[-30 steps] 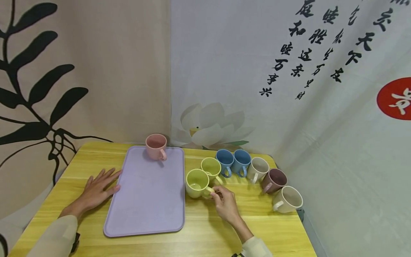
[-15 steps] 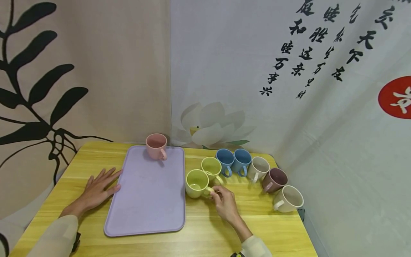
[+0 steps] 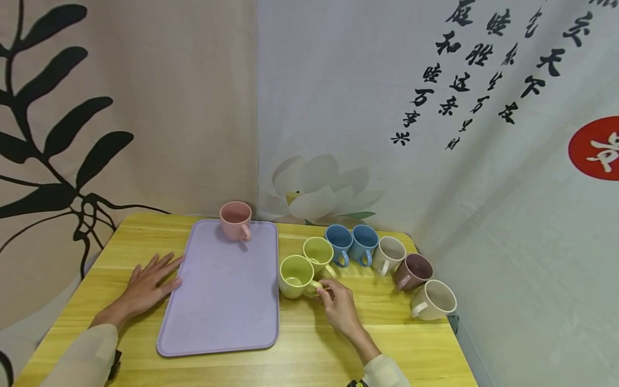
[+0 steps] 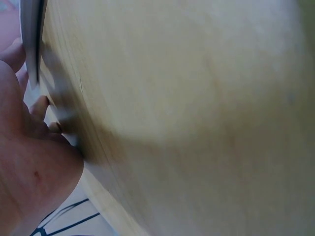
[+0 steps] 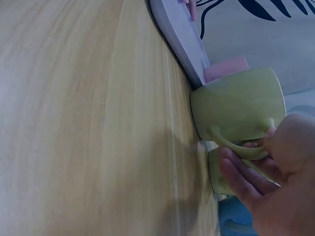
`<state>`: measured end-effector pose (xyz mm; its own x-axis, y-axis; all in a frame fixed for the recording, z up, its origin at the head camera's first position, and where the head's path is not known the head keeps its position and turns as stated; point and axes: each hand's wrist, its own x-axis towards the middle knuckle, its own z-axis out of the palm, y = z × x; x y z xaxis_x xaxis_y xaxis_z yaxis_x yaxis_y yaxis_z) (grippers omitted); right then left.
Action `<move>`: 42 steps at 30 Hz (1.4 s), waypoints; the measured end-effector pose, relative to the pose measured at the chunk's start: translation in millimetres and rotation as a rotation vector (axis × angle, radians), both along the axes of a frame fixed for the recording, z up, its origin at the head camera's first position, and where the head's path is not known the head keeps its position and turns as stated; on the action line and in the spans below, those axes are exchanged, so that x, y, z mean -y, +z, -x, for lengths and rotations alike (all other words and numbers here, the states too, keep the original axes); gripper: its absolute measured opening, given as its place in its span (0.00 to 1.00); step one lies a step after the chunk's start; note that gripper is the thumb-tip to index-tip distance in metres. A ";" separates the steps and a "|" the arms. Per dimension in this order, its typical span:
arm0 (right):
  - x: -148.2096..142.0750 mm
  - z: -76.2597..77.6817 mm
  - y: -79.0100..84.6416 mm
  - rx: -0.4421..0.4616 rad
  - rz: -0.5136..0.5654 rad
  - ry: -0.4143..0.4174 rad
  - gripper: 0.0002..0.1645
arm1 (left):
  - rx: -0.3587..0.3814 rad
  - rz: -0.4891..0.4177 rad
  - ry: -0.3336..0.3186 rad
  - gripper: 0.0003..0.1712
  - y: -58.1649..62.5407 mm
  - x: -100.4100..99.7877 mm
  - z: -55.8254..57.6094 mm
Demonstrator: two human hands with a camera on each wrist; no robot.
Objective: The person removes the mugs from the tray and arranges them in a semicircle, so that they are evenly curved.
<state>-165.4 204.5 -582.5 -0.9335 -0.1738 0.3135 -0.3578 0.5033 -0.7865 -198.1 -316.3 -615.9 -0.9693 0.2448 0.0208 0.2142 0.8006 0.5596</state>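
Observation:
My right hand (image 3: pixel 340 308) pinches the handle of the nearer yellow-green mug (image 3: pixel 296 277), which stands upright on the table just right of the tray. In the right wrist view, thumb and fingers close round that mug's handle (image 5: pixel 238 150). A second yellow-green mug (image 3: pixel 318 251) stands right behind it. My left hand (image 3: pixel 145 287) lies with fingers spread, its fingertips at the left rim of the lilac tray (image 3: pixel 217 301). At the tray's far end stands a pink mug (image 3: pixel 235 221), its handle turned toward the front right.
Beyond the green mugs, a curved row holds two blue mugs (image 3: pixel 364 244), a light grey mug (image 3: pixel 389 254), a dark mauve mug (image 3: pixel 414 271) and a cream mug (image 3: pixel 433 300) near the right edge of the wooden table (image 3: pixel 387 338). A printed cloth (image 3: pixel 329 107) hangs behind.

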 end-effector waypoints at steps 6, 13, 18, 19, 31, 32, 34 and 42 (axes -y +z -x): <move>-0.6 0.0 -1.2 -0.045 -0.019 0.006 0.07 | 0.014 0.000 0.006 0.39 1.0 -0.4 -0.7; -0.9 0.0 -0.3 -0.048 -0.047 -0.004 0.06 | 0.015 -0.002 0.006 0.39 1.3 -0.6 -1.0; -0.6 -2.4 3.1 -0.096 -0.073 -0.005 0.06 | 0.010 -0.016 0.003 0.39 0.1 -1.2 -1.5; -0.7 -2.6 3.2 -0.097 -0.075 -0.008 0.06 | 0.010 -0.018 0.003 0.39 -0.2 -1.1 -1.4; -1.7 -5.4 5.3 -0.078 -0.082 -0.038 0.17 | 0.025 -0.015 0.009 0.39 3.8 -2.5 -2.2; -1.7 -5.7 6.3 -0.078 -0.073 -0.043 0.17 | 0.024 -0.014 0.008 0.39 3.9 -2.4 -2.3; -1.8 -6.1 9.2 -0.082 -0.053 -0.047 0.18 | 0.024 -0.013 0.007 0.39 3.9 -2.1 -2.2; -0.3 -6.5 21.1 -0.174 -0.062 -0.050 0.21 | 0.018 -0.016 0.008 0.39 0.3 -1.1 -0.9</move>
<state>-159.0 204.8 -561.4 -0.8743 -0.1525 0.4608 -0.4587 0.5695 -0.6821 -197.2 -315.1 -615.5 -0.9714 0.2371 0.0073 0.1979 0.7930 0.5762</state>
